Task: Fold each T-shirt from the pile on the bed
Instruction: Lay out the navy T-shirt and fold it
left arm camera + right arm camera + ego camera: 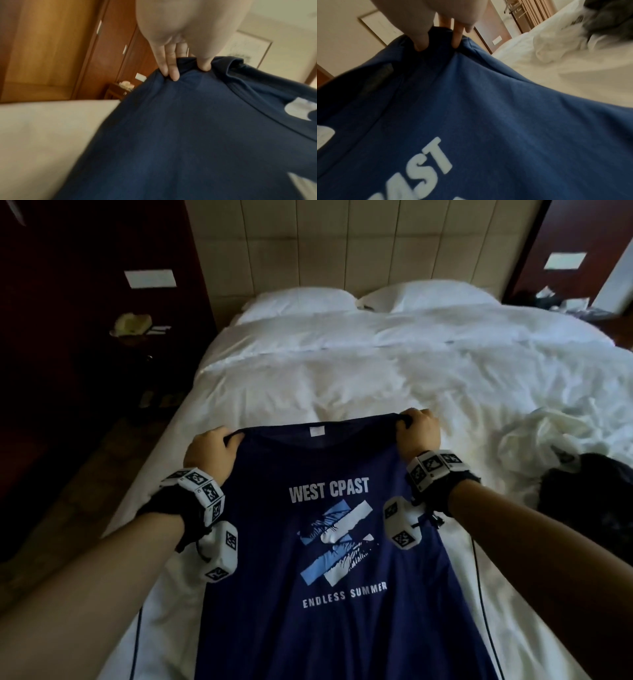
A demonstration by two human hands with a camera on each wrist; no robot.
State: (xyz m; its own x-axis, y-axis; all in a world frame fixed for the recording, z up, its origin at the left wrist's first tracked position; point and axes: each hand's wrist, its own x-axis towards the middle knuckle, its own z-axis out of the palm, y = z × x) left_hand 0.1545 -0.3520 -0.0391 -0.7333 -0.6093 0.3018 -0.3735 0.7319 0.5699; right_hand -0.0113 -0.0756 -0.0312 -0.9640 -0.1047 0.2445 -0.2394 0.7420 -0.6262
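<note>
A navy T-shirt [329, 542] with a white "WEST CPAST / ENDLESS SUMMER" print hangs stretched between both hands, print towards me, above the white bed [342, 378]. My left hand [212, 450] pinches its left shoulder, and the left wrist view shows fingers [173, 70] and thumb clamped on the navy T-shirt [188, 135]. My right hand [419, 433] grips the right shoulder; the right wrist view shows thumb and fingers [456, 40] pinching the navy T-shirt [488, 115]. The shirt's lower part runs out of view below.
A crumpled white garment [544, 436] and a dark garment [589, 494] lie at the bed's right side. Two pillows [363, 297] rest against the padded headboard. A dark nightstand [137, 337] stands left of the bed, with wooden floor beside it.
</note>
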